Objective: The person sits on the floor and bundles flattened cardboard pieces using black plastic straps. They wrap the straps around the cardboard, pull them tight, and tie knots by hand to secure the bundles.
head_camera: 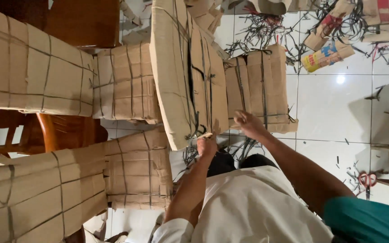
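Both hands at the lower edge of a tied cardboard bundle (187, 72) standing on the tiled floor (334, 108): left hand (207, 145) pinching its black strap (194, 130), right hand (247, 122) closed alongside, contents unclear.

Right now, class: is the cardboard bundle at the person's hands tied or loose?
Tied. Dark straps cross the cardboard bundle lengthwise and crosswise, knotted near its lower edge, where the left hand and right hand touch it.

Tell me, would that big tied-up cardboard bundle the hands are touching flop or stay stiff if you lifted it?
The cardboard bundle would probably stay fairly stiff: many flat sheets are strapped tightly by dark bands. It looks thick, so likely heavy. Standing on edge, it might tip if pushed sideways.
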